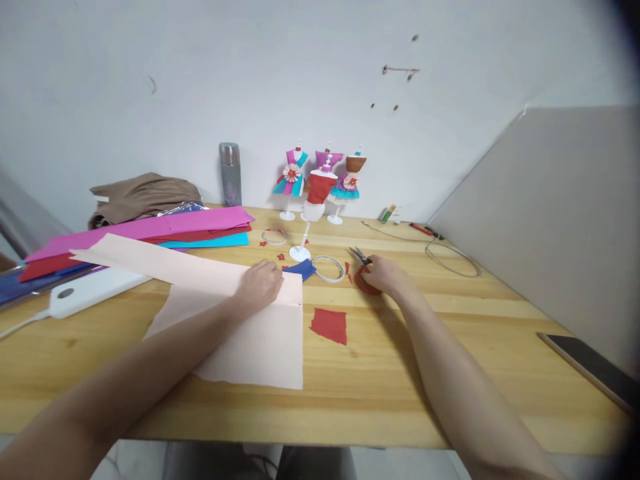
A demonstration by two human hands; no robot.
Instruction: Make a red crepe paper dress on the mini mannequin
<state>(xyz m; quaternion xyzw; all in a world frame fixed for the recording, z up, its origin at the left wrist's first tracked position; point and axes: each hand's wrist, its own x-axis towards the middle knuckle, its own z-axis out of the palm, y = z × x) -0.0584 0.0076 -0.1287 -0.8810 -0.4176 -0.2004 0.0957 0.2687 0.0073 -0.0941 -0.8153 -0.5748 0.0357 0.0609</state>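
My left hand [259, 287] rests with curled fingers on a large pale pink sheet of crepe paper [250, 353], pressing near the folded strip along its far edge. My right hand [386, 277] is closed at the red handles of a pair of scissors [361, 256], whose blades point away over the table. Between the two hands lies a red crepe paper piece [330, 325] with ragged edges. A blue paper piece [301, 269] sits just beyond my left hand. Beside it is a roll of white tape [329, 268]; small red scraps [348, 272] lie near the scissors.
Small dress forms [320, 190] in paper outfits stand at the back near a grey bottle [231, 175]. Folded coloured paper [200, 222], brown cloth [145, 193] and a white corded device [95, 291] occupy the left. A phone [590, 363] and wire loop [453, 260] lie right.
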